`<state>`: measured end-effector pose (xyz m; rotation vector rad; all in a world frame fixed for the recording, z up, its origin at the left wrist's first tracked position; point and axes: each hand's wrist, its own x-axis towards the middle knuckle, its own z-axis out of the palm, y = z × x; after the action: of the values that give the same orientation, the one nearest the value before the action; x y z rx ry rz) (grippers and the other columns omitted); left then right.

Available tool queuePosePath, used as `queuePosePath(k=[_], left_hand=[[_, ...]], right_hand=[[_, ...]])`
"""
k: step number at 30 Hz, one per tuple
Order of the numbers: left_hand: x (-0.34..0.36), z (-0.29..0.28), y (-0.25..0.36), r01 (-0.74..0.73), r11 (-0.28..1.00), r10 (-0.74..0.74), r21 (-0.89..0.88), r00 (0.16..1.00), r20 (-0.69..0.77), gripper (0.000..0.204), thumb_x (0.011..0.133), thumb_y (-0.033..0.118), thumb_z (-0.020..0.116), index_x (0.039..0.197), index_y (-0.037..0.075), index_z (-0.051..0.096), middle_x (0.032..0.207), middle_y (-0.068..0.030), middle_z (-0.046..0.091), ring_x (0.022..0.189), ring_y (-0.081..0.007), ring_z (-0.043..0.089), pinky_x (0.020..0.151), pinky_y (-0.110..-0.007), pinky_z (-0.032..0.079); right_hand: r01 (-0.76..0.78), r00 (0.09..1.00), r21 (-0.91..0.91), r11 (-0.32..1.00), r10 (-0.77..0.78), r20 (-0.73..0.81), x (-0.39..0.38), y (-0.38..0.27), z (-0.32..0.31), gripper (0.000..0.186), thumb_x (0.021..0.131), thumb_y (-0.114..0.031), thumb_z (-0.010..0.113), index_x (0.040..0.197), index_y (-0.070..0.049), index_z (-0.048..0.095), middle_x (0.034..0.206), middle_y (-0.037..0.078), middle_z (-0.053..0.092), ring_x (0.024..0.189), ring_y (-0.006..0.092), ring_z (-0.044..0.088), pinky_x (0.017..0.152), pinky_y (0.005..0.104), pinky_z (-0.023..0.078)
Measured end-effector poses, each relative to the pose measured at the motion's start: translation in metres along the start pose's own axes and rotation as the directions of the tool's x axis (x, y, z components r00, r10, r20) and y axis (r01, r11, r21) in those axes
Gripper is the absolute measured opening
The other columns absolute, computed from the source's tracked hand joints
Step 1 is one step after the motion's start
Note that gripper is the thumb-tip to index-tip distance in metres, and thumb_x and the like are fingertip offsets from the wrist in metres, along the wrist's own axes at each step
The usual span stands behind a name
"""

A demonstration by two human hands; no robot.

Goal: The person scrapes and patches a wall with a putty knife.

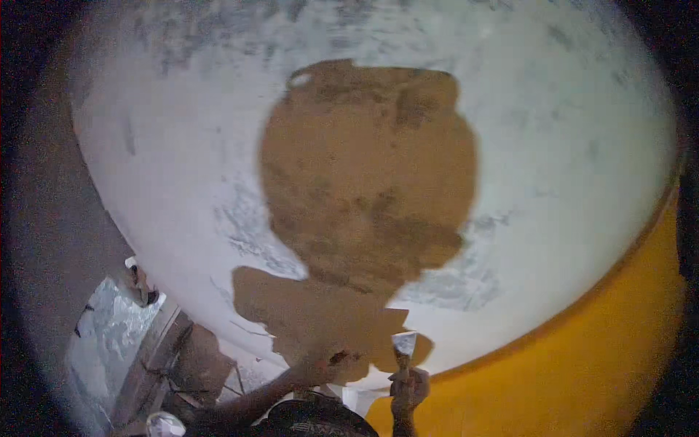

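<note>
My right hand point(412, 387) is closed around the handle of a putty knife point(403, 343), whose wide pale blade points up toward a large curved white surface point(546, 175). My left forearm reaches in from the lower left, and my left hand point(328, 365) lies in shade close to the lower part of that surface. Its fingers look curled, but whatever they hold is too dark to make out. A pale angular piece point(357, 399) shows just below the left hand; I cannot tell whether the hand touches it. Uneven grey-blue smears cover parts of the white surface.
A big brown shadow point(368, 167) falls across the middle of the white surface. An orange-yellow surface point(524, 397) borders it at lower right. At lower left are a crumpled shiny sheet point(116, 320) and a small round shiny object point(166, 424). Dark fabric point(313, 419) shows at the bottom.
</note>
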<state>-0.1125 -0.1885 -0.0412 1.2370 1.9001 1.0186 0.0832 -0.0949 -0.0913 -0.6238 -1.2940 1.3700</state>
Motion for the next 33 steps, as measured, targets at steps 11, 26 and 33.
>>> queuePosePath(k=[11,26,33], left_hand=[[0.044,0.007,-0.052,-0.62,0.765,0.485,0.173,0.732,0.48,0.043,0.089,0.044,0.046,0.091,0.002,0.058,0.076,-0.0172,0.057,0.069,-0.0294,0.058,0.062,-0.043,0.045],[0.039,-0.029,-0.033,-0.483,0.815,0.565,-0.319,0.785,0.254,0.033,0.085,0.023,0.06,0.108,0.001,0.053,0.089,-0.0099,0.059,0.068,-0.012,0.057,0.06,-0.025,0.046],[0.04,-0.002,0.002,-0.351,0.748,0.586,-0.564,0.748,0.311,0.027,0.087,0.018,0.058,0.11,0.004,0.052,0.093,-0.0045,0.057,0.072,-0.0076,0.053,0.064,-0.022,0.043]], right_hand=[[0.457,0.864,-0.467,0.757,-0.252,0.437,0.049,-0.014,0.074,0.021,0.082,-0.013,0.057,0.097,0.0,0.052,0.08,0.01,0.052,0.066,0.0196,0.05,0.06,0.031,0.041],[0.331,0.758,-0.77,0.545,-0.64,-0.127,-0.041,0.011,0.116,0.026,0.081,0.003,0.052,0.107,0.002,0.05,0.098,0.012,0.05,0.087,0.0198,0.05,0.076,0.029,0.041],[0.273,0.767,-0.69,0.671,-0.584,-0.265,-0.032,0.001,0.101,0.025,0.085,-0.004,0.054,0.109,0.002,0.049,0.1,0.011,0.046,0.088,0.0158,0.047,0.077,0.0268,0.039]])
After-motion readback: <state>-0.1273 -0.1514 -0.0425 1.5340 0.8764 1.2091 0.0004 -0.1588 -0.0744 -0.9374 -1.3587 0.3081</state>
